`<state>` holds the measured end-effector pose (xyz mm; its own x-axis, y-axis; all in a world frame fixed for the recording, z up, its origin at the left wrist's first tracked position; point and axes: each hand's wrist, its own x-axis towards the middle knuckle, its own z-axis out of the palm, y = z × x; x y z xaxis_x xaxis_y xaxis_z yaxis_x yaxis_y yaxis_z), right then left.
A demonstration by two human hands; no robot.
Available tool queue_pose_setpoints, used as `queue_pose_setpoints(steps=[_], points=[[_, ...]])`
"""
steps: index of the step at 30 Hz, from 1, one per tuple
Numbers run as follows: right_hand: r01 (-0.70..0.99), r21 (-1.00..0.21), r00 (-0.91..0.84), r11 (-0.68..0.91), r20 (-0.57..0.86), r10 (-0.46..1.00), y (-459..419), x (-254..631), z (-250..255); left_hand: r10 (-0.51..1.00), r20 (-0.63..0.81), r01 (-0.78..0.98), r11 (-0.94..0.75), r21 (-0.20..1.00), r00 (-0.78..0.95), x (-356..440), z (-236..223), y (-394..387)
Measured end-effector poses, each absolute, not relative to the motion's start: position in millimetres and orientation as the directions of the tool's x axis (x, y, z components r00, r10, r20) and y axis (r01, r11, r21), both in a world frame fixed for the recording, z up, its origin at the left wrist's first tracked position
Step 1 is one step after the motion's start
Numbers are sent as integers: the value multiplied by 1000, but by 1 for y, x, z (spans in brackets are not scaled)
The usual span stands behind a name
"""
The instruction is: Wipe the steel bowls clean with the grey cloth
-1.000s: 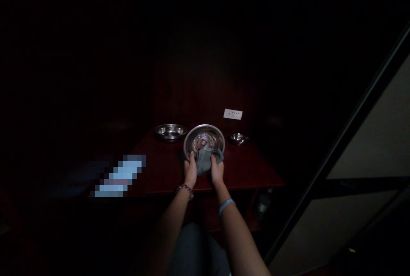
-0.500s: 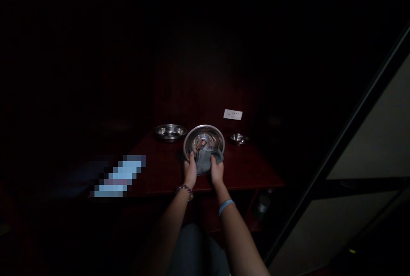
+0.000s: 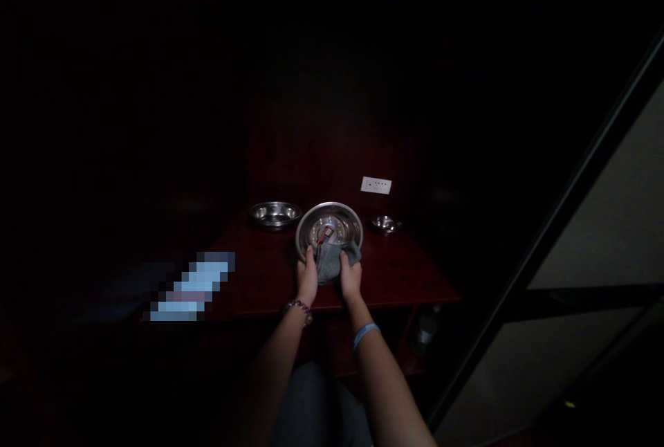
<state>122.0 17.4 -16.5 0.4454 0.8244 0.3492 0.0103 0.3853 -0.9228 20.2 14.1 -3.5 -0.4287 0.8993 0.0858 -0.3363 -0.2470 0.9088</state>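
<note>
A shiny metal bowl [image 3: 353,223] is tilted toward me over the dark red desk, with a red and white label in its base. My left hand [image 3: 307,277] grips the bowl's near left rim, thumb on the inside. A grey cloth [image 3: 328,263] hangs over the near rim between my hands. My right hand [image 3: 351,277] is closed on the cloth at the bowl's near right edge, its thumb on top. Fingers under the bowl are hidden on both sides.
On the desk [image 3: 259,288], a wide metal basin [image 3: 274,214] stands at the left and a small metal bowl [image 3: 385,225] at the right. A white socket plate [image 3: 376,185] is on the back wall. A bottle [image 3: 426,333] stands below the desktop at right.
</note>
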Motion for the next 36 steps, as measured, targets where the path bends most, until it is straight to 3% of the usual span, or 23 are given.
queue_pose_setpoints(steps=[36], points=[[7, -926, 435, 378, 344, 832, 13, 121, -11, 888, 109, -311, -269, 912, -448, 21, 0, 12]])
